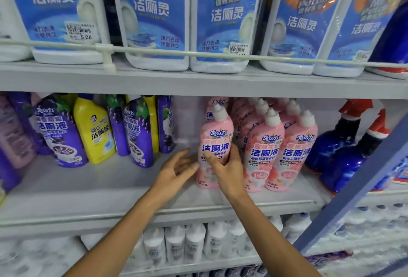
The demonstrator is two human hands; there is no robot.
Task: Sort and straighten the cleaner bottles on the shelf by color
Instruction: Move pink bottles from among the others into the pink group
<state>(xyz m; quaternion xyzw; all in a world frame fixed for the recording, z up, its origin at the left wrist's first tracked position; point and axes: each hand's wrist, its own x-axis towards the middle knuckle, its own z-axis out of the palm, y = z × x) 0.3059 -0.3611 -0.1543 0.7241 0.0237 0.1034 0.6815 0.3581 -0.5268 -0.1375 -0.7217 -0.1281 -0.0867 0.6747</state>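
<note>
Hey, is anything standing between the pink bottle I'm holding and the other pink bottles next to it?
Nothing visible does. The pink bottle, gripped by the right hand, stands right beside the pink group. Only that hand wraps around its right side.

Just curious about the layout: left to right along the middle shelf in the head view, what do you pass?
Purple bottle, yellow bottle, second purple bottle, left hand, pink bottle gripped by the right hand, pink row, blue sprayers.
</note>
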